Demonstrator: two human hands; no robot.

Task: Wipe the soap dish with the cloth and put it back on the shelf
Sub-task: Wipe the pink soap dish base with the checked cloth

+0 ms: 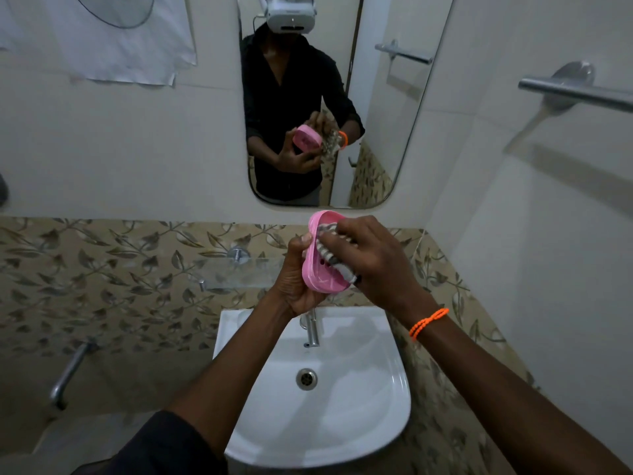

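Observation:
A pink oval soap dish [317, 274] is held upright above the sink, its hollow side facing me. My left hand [297, 282] grips it from the left and below, thumb on its rim. My right hand [373, 262] holds a bunched grey-and-white patterned cloth [330, 248] and presses it into the dish's hollow. The glass shelf [239, 272] hangs on the leaf-patterned tile wall just left of my hands, with nothing seen on it. The mirror shows the dish's underside and both hands.
A white sink [376, 399] with a chrome tap [311, 329] lies below my hands. The mirror [322, 97] hangs above. A towel rail [575, 92] sticks out at the upper right, a wall tap [68, 371] at the lower left, and a white cloth [102, 36] hangs top left.

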